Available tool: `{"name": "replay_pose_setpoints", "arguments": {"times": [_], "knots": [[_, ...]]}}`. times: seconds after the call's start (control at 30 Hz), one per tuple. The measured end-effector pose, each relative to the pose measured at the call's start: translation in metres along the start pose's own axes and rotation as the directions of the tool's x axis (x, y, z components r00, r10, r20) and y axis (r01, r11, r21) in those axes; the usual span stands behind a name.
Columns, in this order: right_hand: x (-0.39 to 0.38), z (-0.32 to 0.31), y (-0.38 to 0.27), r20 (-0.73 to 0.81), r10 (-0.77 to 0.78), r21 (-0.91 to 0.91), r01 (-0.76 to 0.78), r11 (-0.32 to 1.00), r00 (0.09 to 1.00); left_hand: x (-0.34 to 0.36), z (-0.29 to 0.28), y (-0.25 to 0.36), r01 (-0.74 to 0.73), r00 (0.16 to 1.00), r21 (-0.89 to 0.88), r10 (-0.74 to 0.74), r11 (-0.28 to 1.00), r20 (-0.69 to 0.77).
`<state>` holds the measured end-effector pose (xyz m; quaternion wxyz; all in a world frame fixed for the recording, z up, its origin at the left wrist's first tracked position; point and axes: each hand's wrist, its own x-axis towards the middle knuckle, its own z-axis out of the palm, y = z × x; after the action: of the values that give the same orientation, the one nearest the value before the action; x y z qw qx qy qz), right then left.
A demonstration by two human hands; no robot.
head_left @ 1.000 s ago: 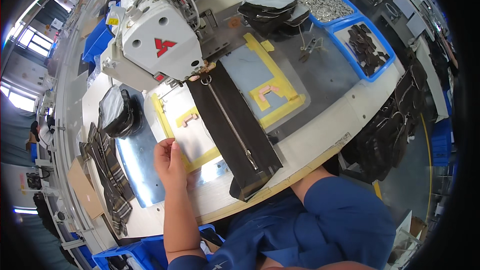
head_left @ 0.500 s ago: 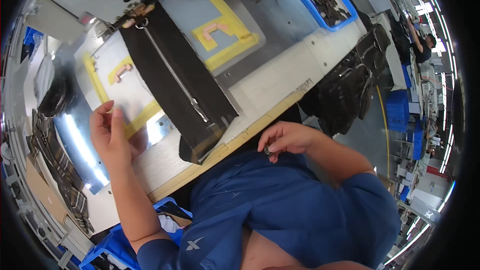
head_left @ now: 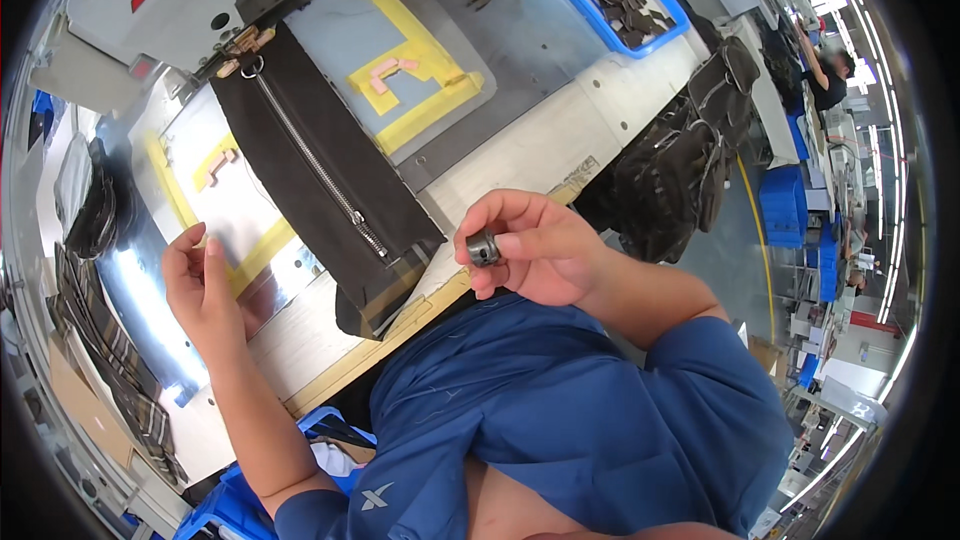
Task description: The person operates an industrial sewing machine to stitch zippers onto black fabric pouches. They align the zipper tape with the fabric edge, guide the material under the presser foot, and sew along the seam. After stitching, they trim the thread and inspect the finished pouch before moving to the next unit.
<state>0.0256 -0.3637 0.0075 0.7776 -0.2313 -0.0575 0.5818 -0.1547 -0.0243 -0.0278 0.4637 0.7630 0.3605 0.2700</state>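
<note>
Between the thumb and fingers of my right hand is a small dark metal bobbin case, held up over the table's front edge. My left hand hovers at the left over the shiny machine bed, fingers loosely curled and thumb apart, with nothing visible in it. A long dark brown fabric panel with a silver zipper lies between my hands. Its far end sits beneath the sewing machine head, and its near corner folds over the table edge.
Yellow tape and small pink blocks mark the table on both sides of the panel. A blue tray holds dark pieces at the back. Dark bags hang at the right; striped fabric lies left. Another person works far right.
My right hand has risen from my lap to above the table edge, bringing the bobbin case into clearer view. My left hand stays nearly in place. The whole view has shifted slightly.
</note>
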Motion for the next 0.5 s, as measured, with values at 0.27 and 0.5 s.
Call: {"name": "replay_pose_setpoints", "arguments": {"times": [0.27,0.5], "knots": [[0.042,0.029,-0.006,0.003,-0.014,-0.284,0.015,0.959,1.000,-0.039,0.014,0.068,0.168,0.934,-0.418,-0.009,0.893,0.357],[0.122,0.078,-0.025,0.312,-0.139,-0.935,0.330,0.133,0.940,-0.027,0.035,0.098,0.579,0.778,-0.705,-0.018,0.410,0.628]]}}
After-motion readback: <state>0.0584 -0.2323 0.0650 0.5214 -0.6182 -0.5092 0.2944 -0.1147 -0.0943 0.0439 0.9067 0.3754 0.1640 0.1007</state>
